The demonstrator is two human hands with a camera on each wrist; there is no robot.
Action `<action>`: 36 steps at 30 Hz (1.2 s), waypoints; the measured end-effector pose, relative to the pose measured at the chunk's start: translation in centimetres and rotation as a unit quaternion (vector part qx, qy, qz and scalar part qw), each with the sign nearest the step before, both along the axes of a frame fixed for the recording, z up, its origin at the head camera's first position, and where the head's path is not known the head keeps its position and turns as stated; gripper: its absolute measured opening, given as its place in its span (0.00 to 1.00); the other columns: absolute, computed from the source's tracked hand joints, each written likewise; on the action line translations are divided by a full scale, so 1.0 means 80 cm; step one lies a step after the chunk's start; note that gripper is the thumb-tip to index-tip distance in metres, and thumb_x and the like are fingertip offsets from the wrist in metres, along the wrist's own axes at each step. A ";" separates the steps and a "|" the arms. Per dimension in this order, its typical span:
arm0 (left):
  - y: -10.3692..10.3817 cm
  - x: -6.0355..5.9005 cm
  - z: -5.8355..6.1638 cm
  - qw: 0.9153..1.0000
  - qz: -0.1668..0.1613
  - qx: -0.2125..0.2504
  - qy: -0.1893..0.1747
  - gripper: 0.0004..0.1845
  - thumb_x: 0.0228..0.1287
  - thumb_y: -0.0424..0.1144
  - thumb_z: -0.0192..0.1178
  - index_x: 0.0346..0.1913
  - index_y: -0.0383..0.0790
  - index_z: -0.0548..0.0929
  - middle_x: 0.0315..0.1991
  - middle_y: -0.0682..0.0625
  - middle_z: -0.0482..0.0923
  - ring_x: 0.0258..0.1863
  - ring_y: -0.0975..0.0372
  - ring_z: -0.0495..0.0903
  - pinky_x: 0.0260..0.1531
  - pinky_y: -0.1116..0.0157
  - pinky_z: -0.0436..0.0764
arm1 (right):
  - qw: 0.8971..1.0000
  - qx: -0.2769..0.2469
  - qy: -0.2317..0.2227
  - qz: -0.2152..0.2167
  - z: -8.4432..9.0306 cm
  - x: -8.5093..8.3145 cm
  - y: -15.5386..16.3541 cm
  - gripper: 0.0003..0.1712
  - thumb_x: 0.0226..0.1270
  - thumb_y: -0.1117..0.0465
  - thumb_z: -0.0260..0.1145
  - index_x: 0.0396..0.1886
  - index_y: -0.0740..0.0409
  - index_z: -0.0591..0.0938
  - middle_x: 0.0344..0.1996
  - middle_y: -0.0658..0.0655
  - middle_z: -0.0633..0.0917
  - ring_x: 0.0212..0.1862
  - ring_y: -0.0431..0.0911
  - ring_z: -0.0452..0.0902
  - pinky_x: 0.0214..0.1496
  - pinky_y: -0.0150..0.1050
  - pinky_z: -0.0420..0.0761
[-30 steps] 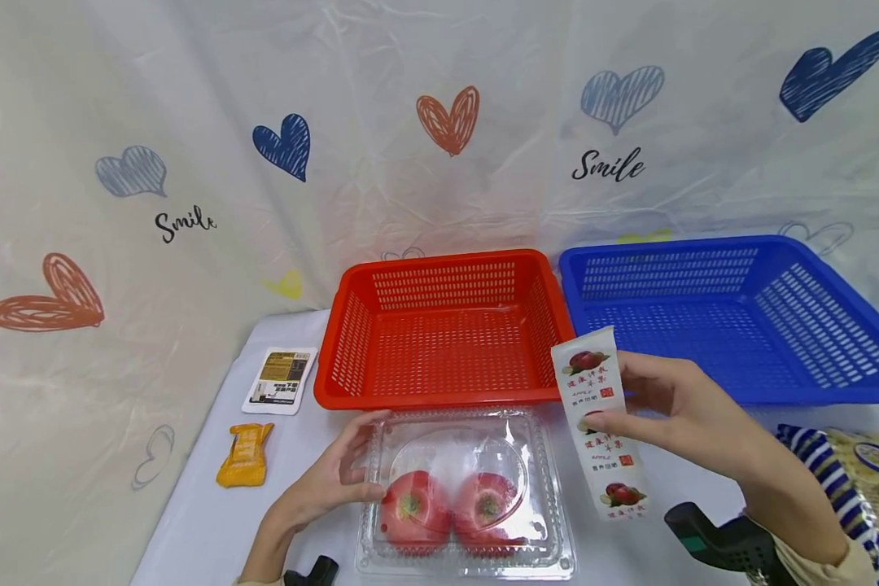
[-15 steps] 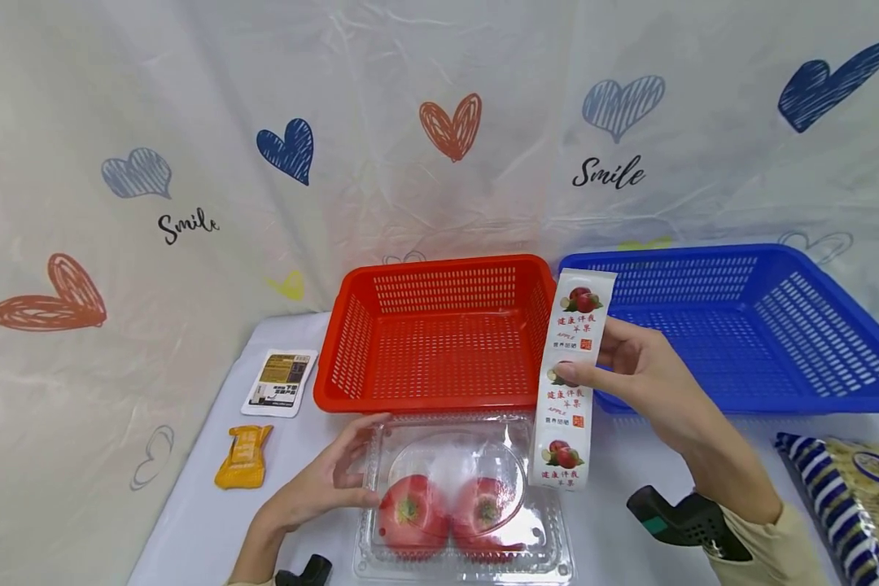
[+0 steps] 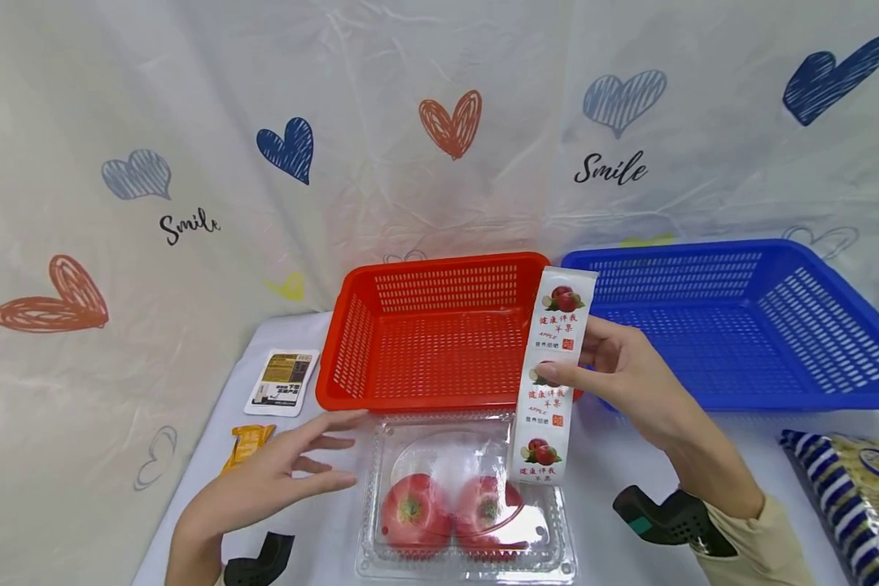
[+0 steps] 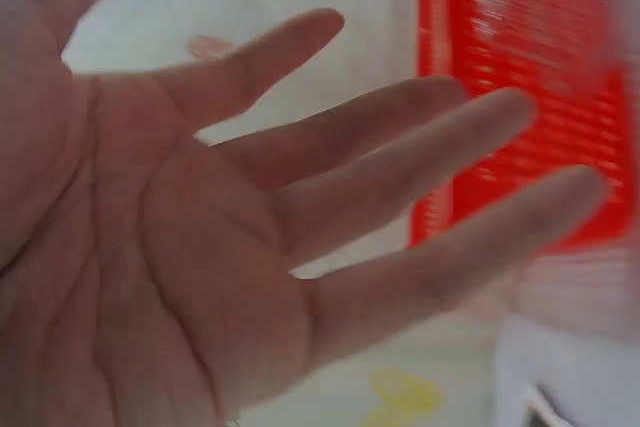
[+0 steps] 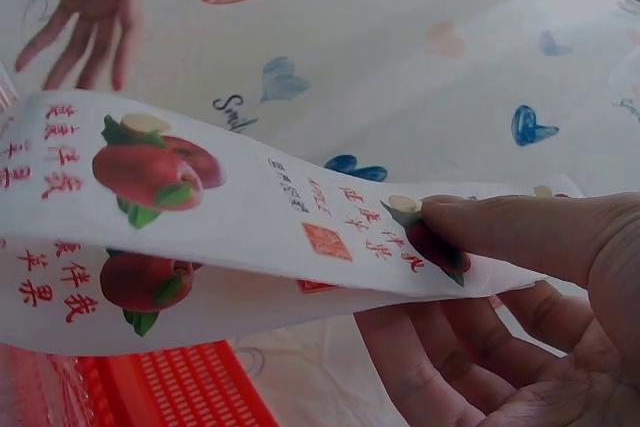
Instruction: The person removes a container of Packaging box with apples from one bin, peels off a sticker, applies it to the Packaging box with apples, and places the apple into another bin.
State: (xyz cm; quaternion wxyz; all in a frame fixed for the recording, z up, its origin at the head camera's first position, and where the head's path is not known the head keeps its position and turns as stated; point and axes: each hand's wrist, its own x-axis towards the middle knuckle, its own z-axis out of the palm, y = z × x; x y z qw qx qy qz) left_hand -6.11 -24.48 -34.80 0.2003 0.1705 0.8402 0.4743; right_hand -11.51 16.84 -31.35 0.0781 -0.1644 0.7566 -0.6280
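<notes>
My right hand (image 3: 630,378) pinches a white strip of apple labels (image 3: 549,382) between thumb and fingers. In the right wrist view the label strip (image 5: 240,217) shows a second layer behind the first. The strip's lower end overlaps the right part of a clear plastic clamshell box (image 3: 557,529) in the head view. Two red apples (image 3: 416,514) sit inside this lidded box. My left hand (image 3: 274,472) hovers just left of the box, fingers spread and holding nothing; the left wrist view shows its bare palm and straight fingers (image 4: 400,177).
A red plastic basket (image 3: 439,403) stands behind the box, with a blue basket (image 3: 740,400) to its right. At left lie a white packet (image 3: 283,382) and a yellow wrapped snack (image 3: 247,445), partly behind my left hand. A striped bag (image 3: 850,505) lies at far right.
The right hand has carried the label strip left, over the box's right side. My left hand has let go of the box's left edge and moved away to the left, fingers spreading.
</notes>
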 end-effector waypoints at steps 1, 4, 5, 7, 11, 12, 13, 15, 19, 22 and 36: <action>0.004 0.001 0.010 0.999 0.009 -0.011 0.030 0.33 0.73 0.46 0.67 0.76 0.57 0.69 0.73 0.52 0.71 0.65 0.47 0.78 0.53 0.60 0.86 | 1.000 -0.001 0.000 0.000 0.001 0.001 -0.001 0.25 0.70 0.65 0.73 0.63 0.66 0.79 0.46 0.56 0.90 0.44 0.51 0.90 0.44 0.40 0.87; 0.024 -0.001 0.030 0.993 0.026 -0.010 0.114 0.31 0.72 0.47 0.68 0.74 0.60 0.70 0.70 0.57 0.74 0.64 0.57 0.79 0.57 0.58 0.85 | 1.000 -0.012 -0.009 0.003 0.003 0.002 -0.007 0.24 0.69 0.65 0.74 0.62 0.66 0.79 0.45 0.56 0.91 0.43 0.52 0.90 0.42 0.42 0.88; 0.034 -0.004 0.033 0.990 0.028 -0.002 0.137 0.31 0.72 0.46 0.68 0.74 0.60 0.70 0.69 0.58 0.75 0.64 0.60 0.79 0.58 0.57 0.84 | 1.000 -0.016 -0.010 0.007 0.003 0.002 -0.009 0.24 0.69 0.65 0.73 0.62 0.66 0.79 0.45 0.56 0.91 0.43 0.52 0.90 0.42 0.42 0.88; 0.054 -0.009 0.039 0.985 0.021 0.029 0.169 0.32 0.72 0.41 0.69 0.75 0.57 0.70 0.67 0.57 0.76 0.65 0.62 0.78 0.59 0.57 0.84 | 0.999 -0.027 -0.012 0.015 0.004 0.002 -0.014 0.25 0.69 0.66 0.73 0.63 0.67 0.78 0.46 0.57 0.91 0.43 0.52 0.90 0.42 0.44 0.89; 0.101 -0.017 0.044 0.976 0.007 0.093 0.198 0.33 0.70 0.32 0.69 0.74 0.52 0.70 0.64 0.54 0.78 0.64 0.61 0.77 0.58 0.59 0.84 | 0.999 -0.041 -0.018 0.025 0.006 0.004 -0.026 0.26 0.69 0.66 0.73 0.63 0.70 0.78 0.46 0.59 0.90 0.44 0.52 0.90 0.44 0.44 0.90; 0.111 -0.017 0.045 0.974 0.005 0.103 0.201 0.34 0.69 0.31 0.69 0.74 0.51 0.70 0.64 0.53 0.78 0.64 0.59 0.77 0.59 0.60 0.84 | 0.999 -0.043 -0.018 0.026 0.006 0.004 -0.029 0.26 0.69 0.67 0.73 0.63 0.70 0.77 0.47 0.60 0.90 0.44 0.52 0.90 0.45 0.44 0.89; 0.121 -0.017 0.045 0.973 0.004 0.111 0.204 0.34 0.69 0.31 0.69 0.74 0.50 0.70 0.63 0.53 0.78 0.64 0.59 0.77 0.58 0.60 0.84 | 0.999 -0.044 -0.018 0.025 0.006 0.005 -0.033 0.26 0.68 0.67 0.74 0.63 0.70 0.78 0.47 0.61 0.90 0.44 0.52 0.90 0.46 0.44 0.89; 0.137 -0.015 0.047 0.972 0.005 0.126 0.199 0.35 0.68 0.31 0.70 0.74 0.49 0.70 0.63 0.52 0.78 0.64 0.58 0.78 0.57 0.60 0.85 | 0.998 -0.045 -0.017 0.026 0.005 0.007 -0.041 0.26 0.68 0.67 0.74 0.62 0.71 0.78 0.47 0.63 0.89 0.44 0.52 0.90 0.46 0.43 0.89; 0.157 -0.012 0.047 0.972 0.013 0.142 0.188 0.33 0.68 0.31 0.70 0.73 0.48 0.71 0.61 0.51 0.80 0.61 0.59 0.81 0.53 0.63 0.86 | 0.998 -0.047 -0.010 0.031 0.002 0.013 -0.052 0.25 0.68 0.67 0.74 0.61 0.72 0.78 0.46 0.66 0.88 0.43 0.53 0.90 0.46 0.43 0.90; 0.167 -0.012 0.043 0.971 0.033 0.157 0.175 0.30 0.68 0.31 0.70 0.71 0.46 0.75 0.56 0.50 0.82 0.54 0.60 0.84 0.49 0.63 0.88 | 0.998 -0.052 -0.003 0.038 -0.002 0.015 -0.056 0.24 0.68 0.67 0.74 0.60 0.73 0.78 0.45 0.66 0.88 0.42 0.53 0.90 0.45 0.44 0.90; 0.184 -0.023 0.031 0.963 0.108 0.211 0.132 0.19 0.68 0.29 0.70 0.60 0.37 0.83 0.47 0.43 0.84 0.42 0.56 0.89 0.39 0.61 0.90 | 0.998 -0.053 0.004 0.035 -0.010 0.011 -0.067 0.26 0.67 0.68 0.74 0.63 0.71 0.78 0.47 0.66 0.87 0.43 0.53 0.89 0.43 0.45 0.90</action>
